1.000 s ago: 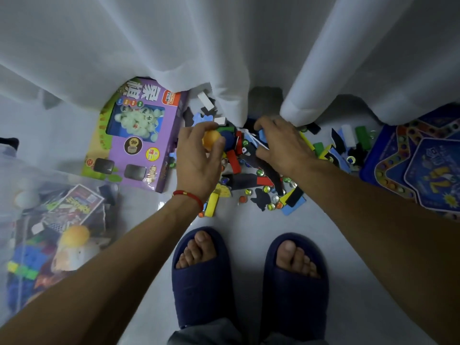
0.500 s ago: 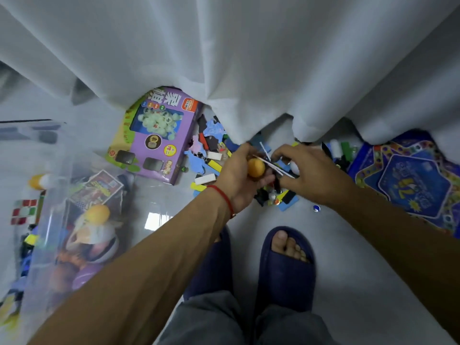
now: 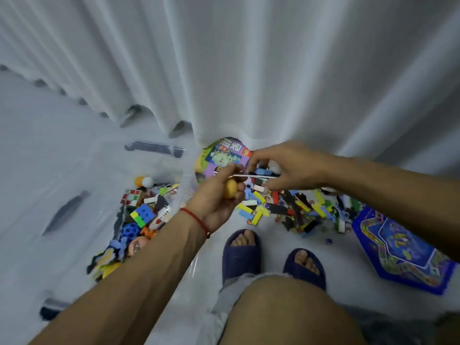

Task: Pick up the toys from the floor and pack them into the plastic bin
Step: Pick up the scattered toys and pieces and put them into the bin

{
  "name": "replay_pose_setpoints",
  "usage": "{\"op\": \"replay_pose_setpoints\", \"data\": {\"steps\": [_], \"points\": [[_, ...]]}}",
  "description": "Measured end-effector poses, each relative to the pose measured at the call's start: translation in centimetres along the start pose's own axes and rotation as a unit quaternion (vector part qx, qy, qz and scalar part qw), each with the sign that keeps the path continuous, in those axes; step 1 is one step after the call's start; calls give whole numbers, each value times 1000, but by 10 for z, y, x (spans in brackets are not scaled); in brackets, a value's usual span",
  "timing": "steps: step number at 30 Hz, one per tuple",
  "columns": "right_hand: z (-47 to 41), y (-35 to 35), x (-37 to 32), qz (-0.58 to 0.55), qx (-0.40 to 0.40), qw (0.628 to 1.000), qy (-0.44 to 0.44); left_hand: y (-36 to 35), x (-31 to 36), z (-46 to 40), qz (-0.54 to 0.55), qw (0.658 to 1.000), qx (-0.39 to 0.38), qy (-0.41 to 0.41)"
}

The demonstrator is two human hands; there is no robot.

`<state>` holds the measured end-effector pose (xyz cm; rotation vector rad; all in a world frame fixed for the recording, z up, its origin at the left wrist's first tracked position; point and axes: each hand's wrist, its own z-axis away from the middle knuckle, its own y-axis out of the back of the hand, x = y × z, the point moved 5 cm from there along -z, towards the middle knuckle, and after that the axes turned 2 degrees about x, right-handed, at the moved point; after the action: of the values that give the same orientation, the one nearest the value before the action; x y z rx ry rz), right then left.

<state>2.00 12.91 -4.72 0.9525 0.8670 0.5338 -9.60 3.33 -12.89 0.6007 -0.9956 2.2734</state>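
Note:
My left hand (image 3: 219, 195) is closed around an orange ball (image 3: 230, 188), raised above the floor beside the clear plastic bin (image 3: 74, 185). My right hand (image 3: 288, 168) pinches a thin white flat piece (image 3: 254, 176) that reaches across to my left fingers, and it also cups a small white thing. Several toys lie in the bin: colour cubes (image 3: 143, 215), balls (image 3: 145, 181) and blocks. A heap of loose blocks and marbles (image 3: 296, 207) covers the floor under my right hand.
A purple toy box (image 3: 224, 155) lies partly under the white curtain (image 3: 249, 70). A blue board game (image 3: 398, 247) lies at the right. My feet in dark slippers (image 3: 241, 252) stand just behind the heap, and my knee fills the bottom.
Both hands have risen from the heap and shifted left toward the bin. The view has swung left, so more of the bin shows. My right hand has lifted the white piece.

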Motion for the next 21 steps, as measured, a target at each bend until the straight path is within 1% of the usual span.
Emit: {"op": "replay_pose_setpoints", "data": {"steps": [2,4,6,7,9,12,13,14,17,21], "points": [[-15,12,-42,-44,-4,999,10,29,32,29,29,999,4,-39],[-36,14,-83,-134,11,991,9,68,60,58,61,995,35,-69],[-62,4,-121,-252,27,967,-5,115,80,84,104,987,87,-81],[-75,-4,-140,-292,29,956,-15,136,87,94,124,983,109,-85],[-99,-20,-172,-346,26,936,-49,170,95,110,145,974,148,-95],[-124,-37,-203,-451,7,885,-114,195,106,125,143,966,184,-115],[-130,-40,-206,-463,-2,877,-131,199,109,128,136,965,191,-118],[-135,-43,-205,-460,-13,876,-145,201,112,130,123,965,202,-118],[-136,-44,-185,-412,-28,893,-176,206,113,128,70,962,237,-116],[-108,-24,-130,-368,-46,913,-168,189,102,111,31,964,217,-149]]}}
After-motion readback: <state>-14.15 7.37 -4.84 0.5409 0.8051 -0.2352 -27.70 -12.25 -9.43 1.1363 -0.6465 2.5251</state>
